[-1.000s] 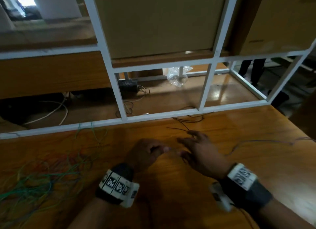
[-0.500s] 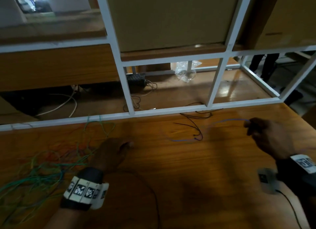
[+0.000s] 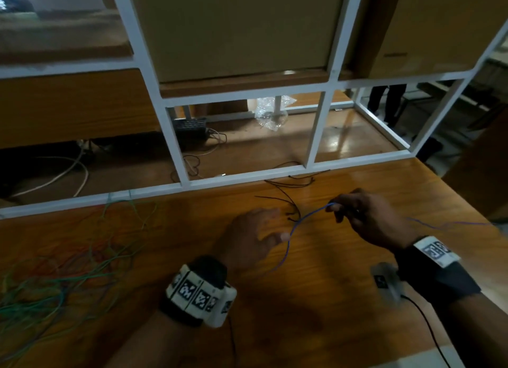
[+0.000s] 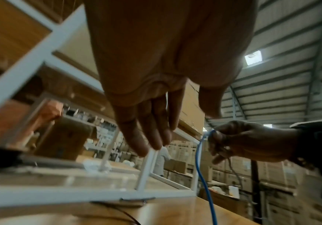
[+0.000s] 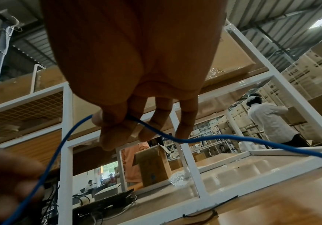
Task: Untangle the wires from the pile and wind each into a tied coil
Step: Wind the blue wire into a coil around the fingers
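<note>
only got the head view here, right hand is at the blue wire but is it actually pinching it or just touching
Observer: Pinching. The right wrist view shows the right hand with thumb and index finger closed on the blue wire.
Operator: and the left hand, got hold of it yet
Observer: No. In the left wrist view the left hand has its fingers straight and spread, nothing between them; the wire hangs just to the side.
Operator: where does the wire go past the right hand
Observer: In the right wrist view it leaves behind the thumb, passes under the other fingertips and runs out of the picture's right edge.
</note>
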A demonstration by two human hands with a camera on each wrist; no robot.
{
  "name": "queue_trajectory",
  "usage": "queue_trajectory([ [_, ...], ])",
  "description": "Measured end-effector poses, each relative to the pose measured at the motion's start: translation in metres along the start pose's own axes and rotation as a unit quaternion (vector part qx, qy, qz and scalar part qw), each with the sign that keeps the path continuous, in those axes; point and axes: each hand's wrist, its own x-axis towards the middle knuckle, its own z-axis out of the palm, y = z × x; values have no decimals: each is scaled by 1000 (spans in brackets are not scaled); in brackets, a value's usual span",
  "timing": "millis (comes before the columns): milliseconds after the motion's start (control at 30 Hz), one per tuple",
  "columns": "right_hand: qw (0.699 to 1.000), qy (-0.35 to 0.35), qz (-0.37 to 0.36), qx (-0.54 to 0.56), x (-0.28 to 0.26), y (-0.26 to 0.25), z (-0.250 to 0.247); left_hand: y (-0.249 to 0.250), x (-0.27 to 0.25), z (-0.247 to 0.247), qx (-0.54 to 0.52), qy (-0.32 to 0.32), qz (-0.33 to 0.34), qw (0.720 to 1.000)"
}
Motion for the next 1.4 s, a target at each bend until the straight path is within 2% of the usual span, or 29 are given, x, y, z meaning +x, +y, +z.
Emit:
queue_trajectory([
  [67,1000,-8,-6,8,3,-1,-1,0,6,17,-49,-50,14,997],
  [133,1000,-22,-7,17,7,3,-1,-4,6,29,-102,-69,33,992],
  [200,999,-36,-2,27,10,5,2,-3,4,34,-135,-33,21,990],
  [267,999,-40,-3,28,10,7,4,-5,4,35,-135,48,-11,990],
  [333,998,-54,-15,16,9,6,5,-12,8,34,-126,66,-29,989],
  [500,995,-93,-37,26,17,0,-1,-47,27,33,-91,-114,-63,987],
  [600,996,-80,-23,43,21,4,-8,-57,22,48,-80,-161,-86,980],
  [733,995,-47,11,87,23,10,-14,-57,-3,71,-108,-156,-70,979],
  [833,996,-5,52,74,23,23,-8,-49,-25,71,-250,-108,-98,957],
  [900,995,-15,88,50,23,37,-1,-43,-33,61,-306,-87,-110,942],
  [1033,990,-37,133,-25,23,50,16,-40,-45,33,-409,-113,-158,891],
  [1067,987,-39,147,-47,23,50,19,-41,-49,28,-444,-113,-171,872],
  [1100,984,-46,156,-66,24,48,22,-41,-52,23,-504,-121,-181,836],
  [1133,981,-62,166,-81,25,44,25,-38,-53,20,-593,-132,-184,773],
  [1167,976,-82,176,-101,25,40,29,-33,-52,17,-691,-144,-176,686],
  [1200,970,-99,177,-137,24,32,33,-25,-49,14,-761,-144,-152,614],
  [1233,964,-104,164,-180,23,24,39,-15,-45,11,-795,-138,-128,577],
  [1267,964,-92,134,-210,21,13,44,-4,-40,8,-801,-126,-115,573],
  [1300,974,-67,83,-198,18,-1,48,7,-33,5,-797,-115,-111,583],
  [1367,994,-9,-47,-94,17,-36,52,25,-24,-1,-784,-92,-118,603],
  [1400,997,8,-77,-21,17,-49,55,29,-21,-3,-781,-76,-123,608],
])
